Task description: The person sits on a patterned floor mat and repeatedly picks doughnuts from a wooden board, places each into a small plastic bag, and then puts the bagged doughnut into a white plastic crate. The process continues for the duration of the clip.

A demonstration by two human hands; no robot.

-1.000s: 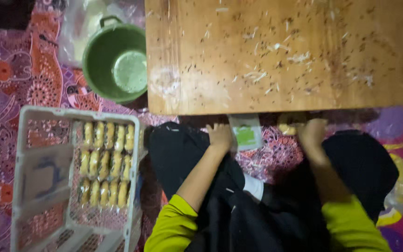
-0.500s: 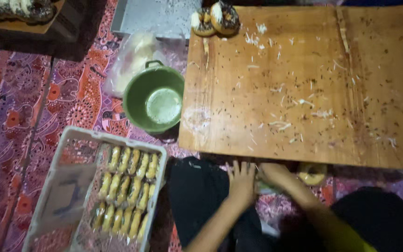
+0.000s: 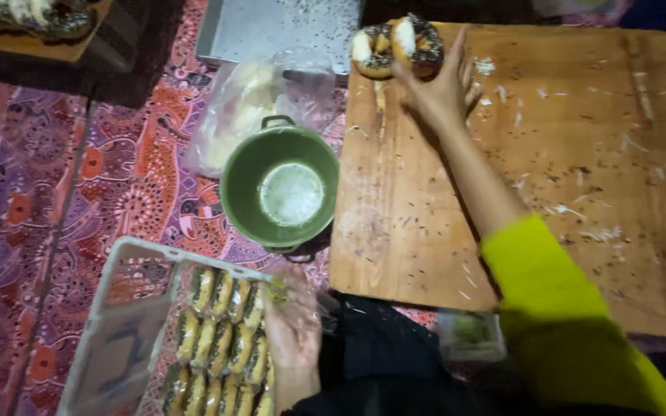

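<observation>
The right hand (image 3: 441,88) reaches across the wooden board (image 3: 549,177) to its far left corner, fingers spread and laid on the near side of a doughnut (image 3: 419,42) topped with dark sprinkles and a white patch. The fingers touch the doughnut but are not closed round it; the doughnut lies just beyond the fingertips, at the board's far edge. A second doughnut (image 3: 371,52) sits touching it on the left, right at the corner. The arm wears a yellow-green sleeve (image 3: 556,300) and crosses the board slantwise from the near edge.

The left hand (image 3: 293,323) hangs low, off the board's near left corner, over the right edge of a white crate (image 3: 129,323) packed with wrapped pastries (image 3: 221,339) in rows. It seems to pinch clear plastic wrap with a small greenish bit by the fingertips; how tightly it is closed I cannot tell, for the hand is blurred.

Between crate and board stands a green pot (image 3: 280,189) on the patterned mat (image 3: 79,192), touching the board's left edge. Behind it lies a clear plastic bag (image 3: 248,100), and beyond that a metal tray (image 3: 279,31). The board is strewn with sprinkles and white shreds.
</observation>
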